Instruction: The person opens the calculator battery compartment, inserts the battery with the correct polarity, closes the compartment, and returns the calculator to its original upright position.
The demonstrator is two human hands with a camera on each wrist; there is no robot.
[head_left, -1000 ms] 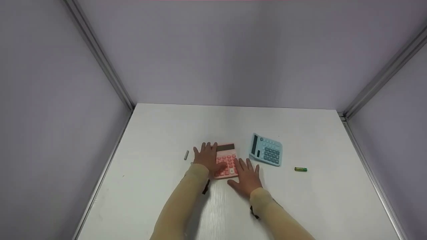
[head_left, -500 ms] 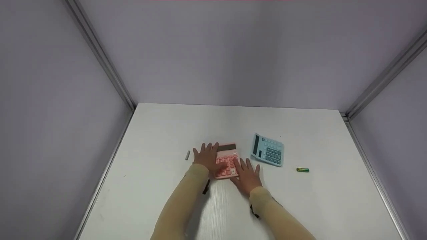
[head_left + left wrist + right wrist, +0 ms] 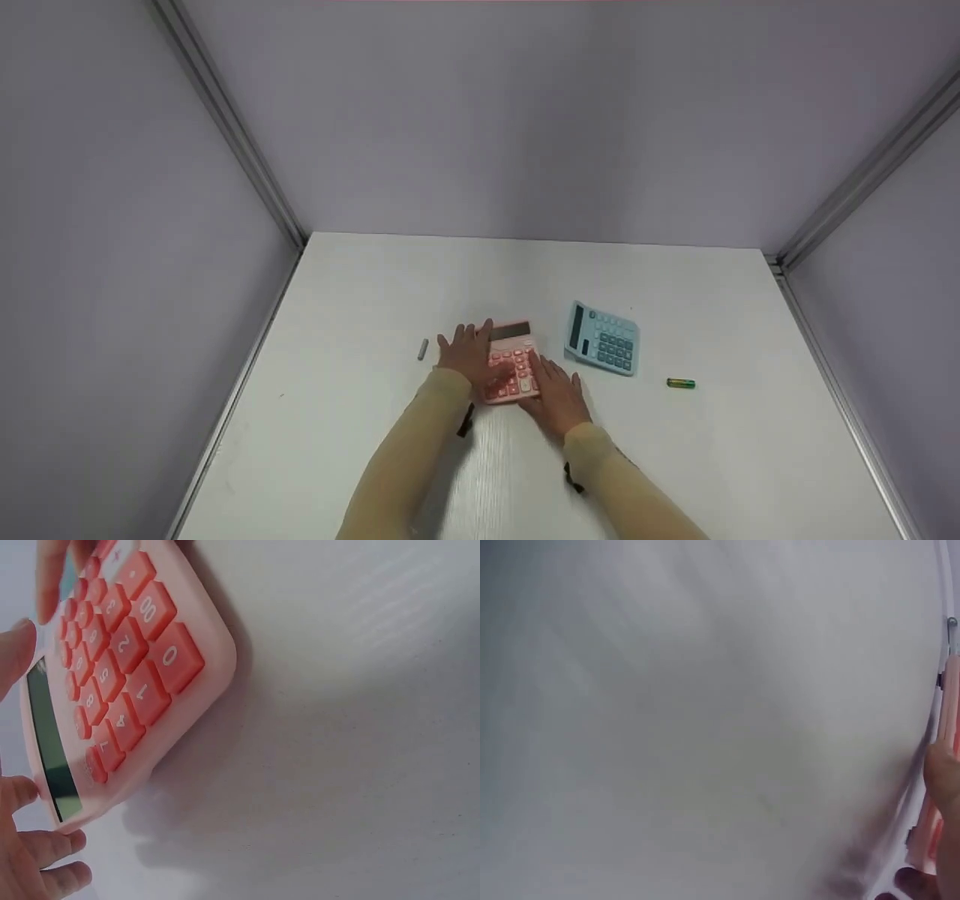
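A pink calculator [image 3: 514,337] with red keys lies on the white table, its dark screen at the far end. My left hand [image 3: 466,356] holds it at the left side, thumb over the keys and fingers spread along the edge. In the left wrist view the left fingertips [image 3: 67,840] bend down by the screen's corner. At the near right corner my right hand [image 3: 556,397] grips the calculator. The right wrist view shows the right thumb [image 3: 943,772] against its edge; most of that hand is out of that view.
A blue calculator [image 3: 611,341] lies turned at an angle, right of the pink one. Farther right is a green battery [image 3: 681,383]. A small grey cylinder [image 3: 423,349] lies left of my left hand. Grey walls [image 3: 525,120] stand behind and beside the white table [image 3: 360,300].
My right hand's fingers have drawn together and its thumb has moved in to the pink calculator's near edge. The left hand has hardly moved. The view has shifted slightly.
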